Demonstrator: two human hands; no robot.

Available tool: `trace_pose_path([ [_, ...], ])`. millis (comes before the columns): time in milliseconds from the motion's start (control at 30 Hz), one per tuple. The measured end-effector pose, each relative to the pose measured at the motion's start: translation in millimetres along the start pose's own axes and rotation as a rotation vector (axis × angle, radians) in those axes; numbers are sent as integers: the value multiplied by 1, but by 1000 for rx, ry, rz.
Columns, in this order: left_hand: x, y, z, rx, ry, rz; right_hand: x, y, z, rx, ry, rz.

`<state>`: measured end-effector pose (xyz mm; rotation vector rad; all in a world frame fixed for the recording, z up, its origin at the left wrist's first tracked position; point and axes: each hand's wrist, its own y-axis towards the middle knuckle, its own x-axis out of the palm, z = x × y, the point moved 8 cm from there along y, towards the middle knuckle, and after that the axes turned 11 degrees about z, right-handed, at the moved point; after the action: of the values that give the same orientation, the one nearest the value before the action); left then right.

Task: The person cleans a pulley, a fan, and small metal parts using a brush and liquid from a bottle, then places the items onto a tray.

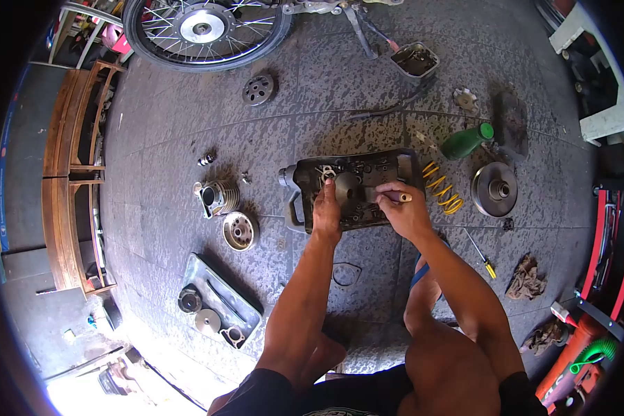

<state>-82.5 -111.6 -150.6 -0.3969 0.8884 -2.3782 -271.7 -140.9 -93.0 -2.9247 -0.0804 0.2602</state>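
Two bare hands work over a dark engine cover (pixel 357 186) lying on the stone floor (pixel 173 118) of a workshop, seen from above the person's knees. At far left, a wooden rack (pixel 69 180) stands along the floor's edge, and a spoked wheel (pixel 204 28) lies at the top. Near it sits a small perforated disc (pixel 258 89). Lower down, a finned cylinder (pixel 218 197) and a round clutch part (pixel 239 231) lie just beside each other, with a grey tray (pixel 246 305) of small parts below them. In the middle, the left hand (pixel 326 211) rests flat, fingers together, on the cover's near edge, its fingertips by a round metal part inside the cover. The right hand (pixel 403 211) is clenched round a tool handle (pixel 397 197), purple with a pale end, held over the cover's right half; the tool's working end is hidden. A thin gasket (pixel 346 274) lies on the floor between the forearms. Just right of the cover lies a yellow spring (pixel 442 187), then a green bottle (pixel 466 141) on its side and a grey pulley (pixel 494 188). A yellow-handled screwdriver (pixel 481 255) and a rag (pixel 526 276) lie nearer the right knee, and red equipment (pixel 607 277) lines the far right edge.
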Motion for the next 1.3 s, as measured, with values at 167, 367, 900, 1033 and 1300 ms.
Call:
trace_pose_path([
  [167, -3, 3, -2, 23, 15, 3, 6, 10, -3, 18, -69, -22],
  [367, -5, -5, 4, 74, 87, 82, 6, 14, 7, 34, -76, -18],
  [900, -20, 16, -7, 169, 108, 127, 10, 5, -17, -159, -146, -90],
  [1033, -24, 28, -13, 126, 213, 111, -18, 12, -8, -208, -449, 149],
  [1300, -13, -10, 8, 26, -215, 6, -161, 11, 38, 332, 75, 494],
])
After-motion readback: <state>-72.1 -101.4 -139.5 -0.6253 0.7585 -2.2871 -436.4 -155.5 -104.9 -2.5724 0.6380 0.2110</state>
